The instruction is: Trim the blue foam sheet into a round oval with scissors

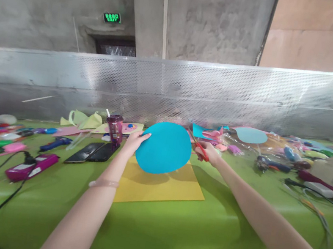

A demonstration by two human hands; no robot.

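Observation:
My left hand pinches the left edge of a rounded blue paper sheet, its thumb lying on the front face. The sheet is held up, tilted toward me. Red-handled scissors are gripped in my right hand, their blades close to the sheet's right edge; whether they touch it I cannot tell. Beneath the blue paper a yellow sheet lies flat on the green tabletop. A blue paper offcut rests behind my right hand.
Left of my arm are a dark phone, a purple cup with a straw, a glue gun and a magenta power strip with a black cord. On the right lie another glue gun and cables. A perforated metal panel stands behind.

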